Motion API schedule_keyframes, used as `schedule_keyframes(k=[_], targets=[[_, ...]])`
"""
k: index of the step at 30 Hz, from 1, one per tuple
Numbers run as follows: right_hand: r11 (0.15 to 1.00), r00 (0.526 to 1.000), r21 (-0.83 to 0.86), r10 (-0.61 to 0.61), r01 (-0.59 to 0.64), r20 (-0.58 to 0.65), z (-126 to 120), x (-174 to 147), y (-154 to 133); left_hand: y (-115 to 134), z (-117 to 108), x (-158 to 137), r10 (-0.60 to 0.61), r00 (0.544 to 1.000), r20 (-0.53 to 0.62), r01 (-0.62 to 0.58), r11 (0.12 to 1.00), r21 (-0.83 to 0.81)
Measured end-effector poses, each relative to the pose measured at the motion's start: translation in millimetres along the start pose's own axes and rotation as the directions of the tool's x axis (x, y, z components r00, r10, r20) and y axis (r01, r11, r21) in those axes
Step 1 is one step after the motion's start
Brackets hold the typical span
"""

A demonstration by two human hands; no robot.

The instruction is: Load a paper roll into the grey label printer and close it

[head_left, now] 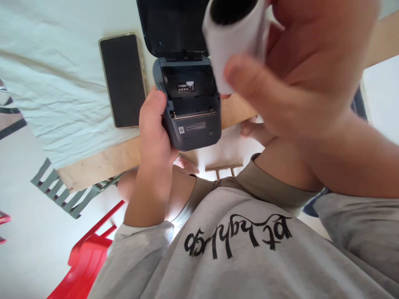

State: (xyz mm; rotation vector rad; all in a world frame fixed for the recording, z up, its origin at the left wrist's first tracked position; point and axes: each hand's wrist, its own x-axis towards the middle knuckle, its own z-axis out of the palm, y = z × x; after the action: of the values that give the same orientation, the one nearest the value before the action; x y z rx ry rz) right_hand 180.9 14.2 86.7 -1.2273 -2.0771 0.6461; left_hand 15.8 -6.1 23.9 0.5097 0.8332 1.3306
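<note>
My left hand (155, 120) grips the left side of a dark label printer (196, 135), thumb on its edge. The printer's black lid (174, 31) is swung up, and a small printed sticker shows inside its hollow bay. Close to the camera, my right hand (299, 83) is closed around a white paper roll (240, 41) with a dark core. The roll hangs above and to the right of the bay, apart from it as far as I can see, and covers part of the lid. Some right-hand fingers are hidden behind the roll.
A smartphone (122, 81) with a dark screen lies left of the printer on a pale cloth (62, 83). The table's wooden edge (102, 160) runs in front of my legs. A red plastic chair (89, 253) and a grey-green slatted seat (64, 195) stand at lower left.
</note>
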Motion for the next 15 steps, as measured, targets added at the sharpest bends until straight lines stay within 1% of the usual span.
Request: schedule_keyframes(k=[2, 3, 5, 7, 11, 15], targets=[[0.994, 0.998, -0.090, -0.056, 0.058, 0.029, 5.7, -1.8, 1.8, 1.1, -3.3, 0.8, 0.007, 1.000, 0.011, -0.008, 0.999, 0.031], [0.982, 0.995, -0.163, -0.084, 0.092, 0.054, 7.8, -1.6, 0.9, 1.3, -4.5, 0.9, 0.019, 1.000, 0.014, -0.020, 0.999, 0.046], [0.942, 0.988, -0.299, -0.127, 0.149, 0.093, 10.9, 0.2, -2.9, 1.3, -5.4, 0.3, 0.035, 0.999, 0.017, -0.036, 0.996, 0.076], [0.914, 0.984, -0.369, -0.140, 0.170, 0.108, 13.3, 3.2, -6.8, 1.1, -4.6, -1.3, 0.049, 0.999, 0.011, -0.050, 0.995, 0.090], [0.901, 0.988, -0.423, -0.040, 0.101, 0.151, 19.2, 10.1, -10.7, 2.8, -1.9, -4.2, 0.060, 0.998, 0.017, -0.062, 0.994, 0.085], [0.892, 0.968, -0.452, 0.099, 0.018, 0.233, 23.5, 15.2, -12.3, 4.9, -2.4, -4.0, 0.045, 0.999, 0.023, -0.047, 0.993, 0.109]])
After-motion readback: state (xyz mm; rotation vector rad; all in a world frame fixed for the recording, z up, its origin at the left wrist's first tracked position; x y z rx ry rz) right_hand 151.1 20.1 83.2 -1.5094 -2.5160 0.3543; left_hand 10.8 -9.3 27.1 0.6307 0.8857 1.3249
